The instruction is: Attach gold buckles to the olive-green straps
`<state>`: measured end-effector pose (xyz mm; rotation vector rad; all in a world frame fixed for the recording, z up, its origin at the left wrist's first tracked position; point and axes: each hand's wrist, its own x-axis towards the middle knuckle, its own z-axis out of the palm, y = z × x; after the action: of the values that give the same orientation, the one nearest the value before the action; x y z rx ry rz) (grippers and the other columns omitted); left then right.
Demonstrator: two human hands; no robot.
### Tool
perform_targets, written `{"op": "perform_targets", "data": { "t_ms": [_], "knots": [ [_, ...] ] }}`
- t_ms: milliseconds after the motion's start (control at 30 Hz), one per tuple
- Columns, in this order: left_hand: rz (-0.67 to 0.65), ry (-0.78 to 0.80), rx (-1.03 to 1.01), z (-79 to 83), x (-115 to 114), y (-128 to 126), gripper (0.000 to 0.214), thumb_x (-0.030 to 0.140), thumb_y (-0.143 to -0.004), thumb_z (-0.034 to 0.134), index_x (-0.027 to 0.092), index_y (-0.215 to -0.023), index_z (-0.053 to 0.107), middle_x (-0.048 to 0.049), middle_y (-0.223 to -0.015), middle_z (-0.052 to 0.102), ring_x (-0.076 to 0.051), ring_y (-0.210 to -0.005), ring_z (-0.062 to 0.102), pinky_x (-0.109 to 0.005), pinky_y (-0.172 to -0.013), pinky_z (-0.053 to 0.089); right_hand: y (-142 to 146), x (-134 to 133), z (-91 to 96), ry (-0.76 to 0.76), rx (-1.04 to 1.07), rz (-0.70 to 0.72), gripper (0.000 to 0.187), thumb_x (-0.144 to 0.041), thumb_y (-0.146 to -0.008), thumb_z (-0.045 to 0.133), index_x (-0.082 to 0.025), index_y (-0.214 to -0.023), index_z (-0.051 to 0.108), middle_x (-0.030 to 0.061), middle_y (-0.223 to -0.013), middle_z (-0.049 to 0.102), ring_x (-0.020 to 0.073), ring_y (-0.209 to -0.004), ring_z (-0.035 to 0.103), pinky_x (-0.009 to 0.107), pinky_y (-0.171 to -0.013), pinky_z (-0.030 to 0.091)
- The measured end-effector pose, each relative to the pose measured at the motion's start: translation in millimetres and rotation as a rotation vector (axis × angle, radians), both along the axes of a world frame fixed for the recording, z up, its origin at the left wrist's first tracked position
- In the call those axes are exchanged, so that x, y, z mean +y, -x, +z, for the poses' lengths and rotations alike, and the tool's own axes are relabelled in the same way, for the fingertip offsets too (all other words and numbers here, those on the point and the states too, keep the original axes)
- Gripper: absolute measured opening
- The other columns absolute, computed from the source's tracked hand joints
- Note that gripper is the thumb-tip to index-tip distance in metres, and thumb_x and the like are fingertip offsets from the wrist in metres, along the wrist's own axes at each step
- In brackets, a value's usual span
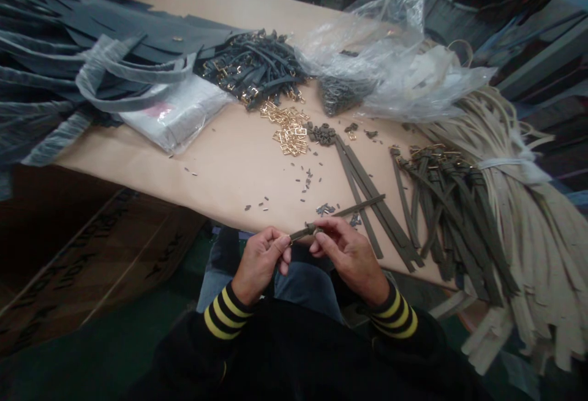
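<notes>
A dark olive strap (pixel 302 233) is stretched between my two hands at the table's front edge. My left hand (pixel 263 258) pinches its left end, where a bit of gold metal shows at the fingertips. My right hand (pixel 345 251) closes its thumb and fingers on the strap by a small dark loop (pixel 310 228). The strap's far end passes behind the right fingers onto the table. Just beyond my hands lie small dark metal clips (pixel 325 209). Flat olive straps (pixel 374 196) rest to the right of them.
Gold buckles (pixel 290 131) and small olive loops (pixel 323 134) are heaped mid-table. Behind them is a pile of dark buckled straps (pixel 257 67). Finished-looking olive straps (pixel 452 199) and a beige strap bundle (pixel 519 193) fill the right. Plastic bags (pixel 408 76) stand at the back; grey straps (pixel 133 70) lie left.
</notes>
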<state>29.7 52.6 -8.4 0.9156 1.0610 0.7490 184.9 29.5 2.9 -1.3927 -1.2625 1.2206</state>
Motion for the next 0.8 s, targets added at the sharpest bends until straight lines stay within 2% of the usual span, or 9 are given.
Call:
{"op": "perform_targets", "data": {
  "t_ms": [100,300,467,667,800],
  "knots": [
    [0.032,0.007,-0.008,-2.9,0.4,-1.0,0.024,0.033,-0.072,0.054,0.014,-0.06,0.044,0.0058,-0.046,0.051,-0.003,-0.034,0.041,-0.016,-0.039,0.029,-4.8,2.8,0.2,0.054,0.031,-0.028,0.025,-0.032,-0.076,0.051,-0.016,-0.095,0.054,-0.0011,-0.06,0.057,0.0109,-0.056,0.059,0.026,-0.056,0.055],
    [0.043,0.02,-0.02,-4.1,-0.5,-3.8,0.023,0.032,-0.073,0.053,0.014,-0.062,0.044,0.006,-0.047,0.051,-0.003,-0.034,0.042,-0.015,-0.038,0.029,-6.6,4.8,-3.9,0.103,0.135,-0.074,0.026,-0.03,-0.07,0.059,-0.016,-0.092,0.06,0.0006,-0.068,0.061,0.0112,-0.061,0.061,0.027,-0.061,0.056],
    [0.047,0.021,-0.024,-4.2,0.3,-4.5,0.022,0.032,-0.073,0.054,0.014,-0.063,0.044,0.006,-0.047,0.052,-0.003,-0.035,0.042,-0.015,-0.038,0.029,-9.9,5.3,-7.6,0.162,0.34,-0.109,0.022,-0.028,-0.068,0.063,-0.017,-0.088,0.061,0.0,-0.07,0.064,0.0103,-0.063,0.062,0.025,-0.062,0.055],
    [0.054,0.023,-0.035,-5.2,2.9,-4.7,0.023,0.032,-0.072,0.054,0.014,-0.062,0.044,0.0061,-0.048,0.052,-0.003,-0.034,0.043,-0.015,-0.037,0.029,-27.5,17.6,2.7,0.158,0.446,-0.222,0.02,-0.025,-0.06,0.07,-0.017,-0.078,0.067,-0.0003,-0.066,0.066,0.0085,-0.062,0.062,0.017,-0.06,0.053],
    [0.047,0.009,-0.031,-9.5,3.8,-4.3,0.024,0.032,-0.073,0.054,0.014,-0.061,0.044,0.0057,-0.048,0.052,-0.003,-0.035,0.043,-0.015,-0.038,0.03,-29.6,26.1,5.9,0.197,0.517,-0.245,0.019,-0.026,-0.056,0.072,-0.017,-0.073,0.069,-0.0001,-0.067,0.066,0.0078,-0.059,0.061,0.016,-0.056,0.053]
  ]
}}
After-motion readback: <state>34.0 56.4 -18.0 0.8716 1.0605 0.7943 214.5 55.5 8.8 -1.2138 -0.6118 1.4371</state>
